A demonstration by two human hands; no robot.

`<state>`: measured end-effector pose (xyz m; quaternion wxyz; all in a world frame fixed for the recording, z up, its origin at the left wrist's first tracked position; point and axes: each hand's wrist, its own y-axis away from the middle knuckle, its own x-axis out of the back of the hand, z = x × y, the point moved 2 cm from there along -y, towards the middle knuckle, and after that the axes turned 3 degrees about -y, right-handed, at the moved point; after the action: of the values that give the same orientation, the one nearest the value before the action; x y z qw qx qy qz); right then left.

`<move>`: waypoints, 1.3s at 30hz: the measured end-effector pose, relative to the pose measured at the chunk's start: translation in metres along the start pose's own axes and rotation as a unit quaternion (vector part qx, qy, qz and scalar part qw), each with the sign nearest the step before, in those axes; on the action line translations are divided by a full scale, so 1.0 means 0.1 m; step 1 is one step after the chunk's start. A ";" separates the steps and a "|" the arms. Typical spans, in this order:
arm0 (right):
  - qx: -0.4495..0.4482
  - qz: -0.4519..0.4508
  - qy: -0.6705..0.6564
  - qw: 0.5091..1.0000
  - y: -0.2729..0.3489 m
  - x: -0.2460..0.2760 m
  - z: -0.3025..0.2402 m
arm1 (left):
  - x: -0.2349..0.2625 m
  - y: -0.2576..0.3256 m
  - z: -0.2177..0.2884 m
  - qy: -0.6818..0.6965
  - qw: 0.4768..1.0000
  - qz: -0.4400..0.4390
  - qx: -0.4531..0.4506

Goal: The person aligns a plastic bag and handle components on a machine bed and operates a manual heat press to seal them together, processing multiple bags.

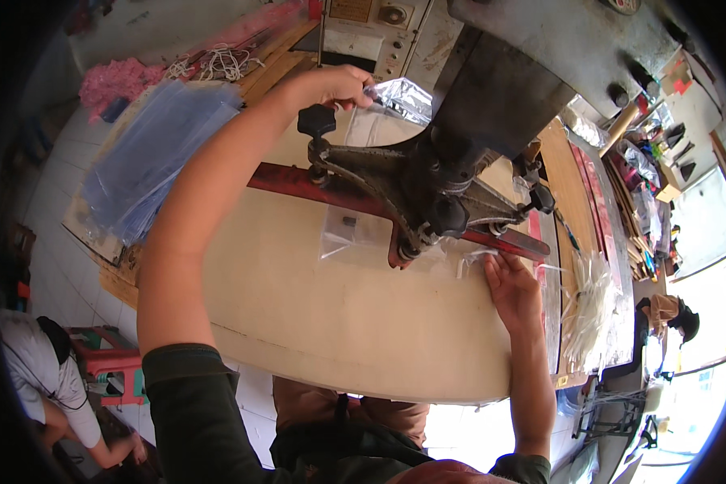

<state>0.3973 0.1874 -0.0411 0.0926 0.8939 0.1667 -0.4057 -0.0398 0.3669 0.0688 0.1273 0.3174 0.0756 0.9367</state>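
Beyond the red bar of a press [323, 187], my left hand [348, 87] reaches far forward. Its fingers are closed on the edge of a clear plastic sheet [366, 127], beside a crumpled silvery piece [407, 98]. On the near side, my right hand [514, 284] pinches a clear plastic edge [477, 255] close to the bar's right end. Clear plastic [343, 232] also shows in front of the bar, with a small dark mark on it. The press head [452, 153] with its black knobs hides the middle of the plastic.
A pale worktop [355, 315] lies under the press. Stacked bluish clear plastic sheets [157, 157] are at the left, pink plastic [121, 85] behind them. Clear strips [589, 310] hang at the right. A control box [371, 32] stands behind; another person [56, 387] is at lower left near a stool [113, 363].
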 end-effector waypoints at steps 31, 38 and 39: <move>0.012 0.081 0.030 0.996 -0.01 -0.12 -0.02 | 0.43 0.85 -0.28 0.052 0.935 0.282 -0.210; 0.016 0.101 0.042 0.994 0.00 -0.12 -0.02 | -0.82 2.18 -0.36 0.110 0.982 0.144 0.061; 0.017 0.097 0.046 0.994 -0.01 -0.12 -0.02 | -1.00 2.22 -0.38 0.120 0.982 0.126 0.077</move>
<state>0.3911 0.1860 -0.0305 0.1087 0.9251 0.0767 -0.3555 -0.0287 0.1237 0.0313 -0.0262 0.2182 0.1214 0.9680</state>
